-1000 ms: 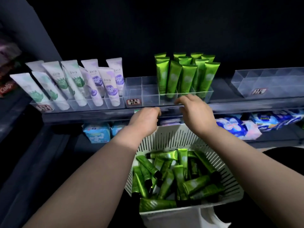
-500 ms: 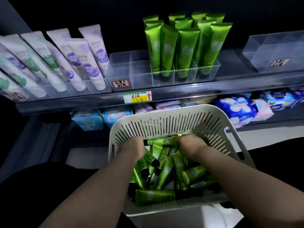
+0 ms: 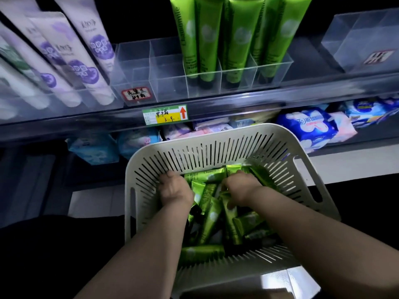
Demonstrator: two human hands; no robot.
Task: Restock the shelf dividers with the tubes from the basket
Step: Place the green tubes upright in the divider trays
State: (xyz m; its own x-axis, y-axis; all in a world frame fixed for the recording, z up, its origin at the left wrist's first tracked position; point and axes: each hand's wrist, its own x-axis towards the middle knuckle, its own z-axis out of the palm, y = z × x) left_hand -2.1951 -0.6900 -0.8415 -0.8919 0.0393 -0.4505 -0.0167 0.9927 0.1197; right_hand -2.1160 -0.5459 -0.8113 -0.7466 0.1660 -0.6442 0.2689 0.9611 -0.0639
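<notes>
A white slotted basket (image 3: 218,134) sits below the shelf and holds several green tubes (image 3: 210,214) lying loose. Both my hands are down inside it. My left hand (image 3: 174,189) is at the pile's left edge with its fingers curled down among the tubes; what they hold is hidden. My right hand (image 3: 239,187) curls its fingers round the end of a green tube. On the shelf above, a clear divider tray (image 3: 151,83) has empty compartments on its left, while more green tubes (image 3: 207,39) stand upright in its right compartments.
Purple and white tubes (image 3: 86,61) lean in dividers at the left. Another clear divider box (image 3: 362,46) stands at the right. A price label (image 3: 165,114) sits on the shelf's front rail. Soft packets (image 3: 308,126) fill the lower shelf behind the basket.
Both hands dropped from the shelf's front rail into the basket and now dig among the green tubes. The view has tilted down and moved closer.
</notes>
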